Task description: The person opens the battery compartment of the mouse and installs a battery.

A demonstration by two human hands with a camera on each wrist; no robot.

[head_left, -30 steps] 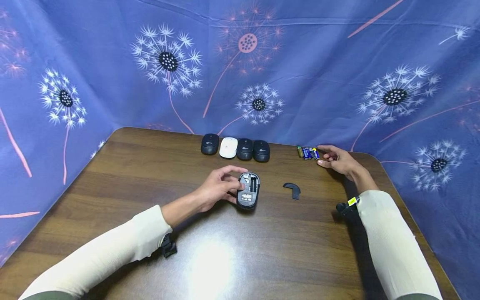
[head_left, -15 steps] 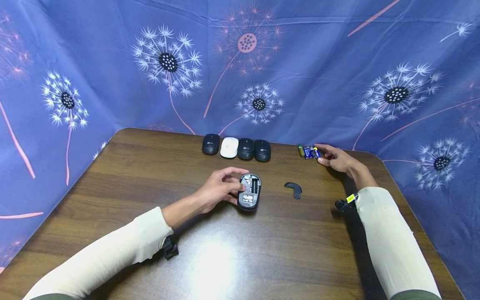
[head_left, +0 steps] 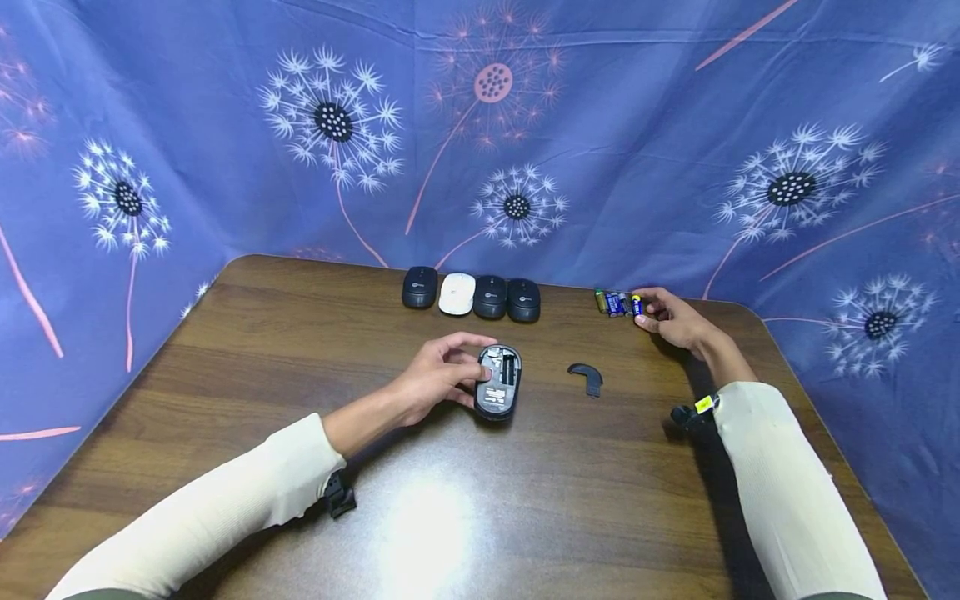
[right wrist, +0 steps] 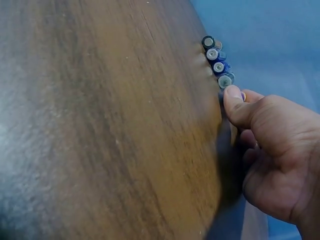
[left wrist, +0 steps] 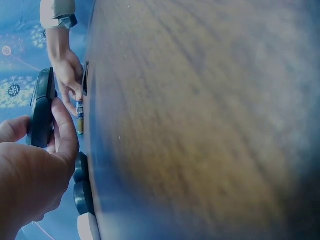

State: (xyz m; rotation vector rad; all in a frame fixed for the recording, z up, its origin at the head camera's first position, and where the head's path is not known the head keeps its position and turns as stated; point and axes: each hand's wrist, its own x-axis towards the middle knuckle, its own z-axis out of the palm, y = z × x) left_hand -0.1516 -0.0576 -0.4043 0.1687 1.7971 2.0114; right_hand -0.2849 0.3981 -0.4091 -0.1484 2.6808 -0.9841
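My left hand point(head_left: 442, 375) holds a black computer mouse point(head_left: 498, 400) by its left side, underside up, above the middle of the table. The mouse's battery compartment point(head_left: 508, 369) is uncovered, and its slot looks dark. At the back right my right hand point(head_left: 678, 322) pinches a blue-and-yellow battery point(head_left: 637, 305) between thumb and fingers, at the right end of a row of batteries point(head_left: 613, 304). From the right wrist view, the thumb point(right wrist: 235, 102) hides most of that battery. A curved black battery cover point(head_left: 587, 377) lies between the hands.
Three black mice, one of them at the left end point(head_left: 420, 287), and a white mouse point(head_left: 457, 295) line the table's back edge. Behind the wooden table point(head_left: 300, 350) hangs a blue flowered cloth point(head_left: 600, 125).
The right hand's fingers have closed on the end battery, which now stands slightly apart from the row and straighter. The left hand and its mouse have stayed in place.
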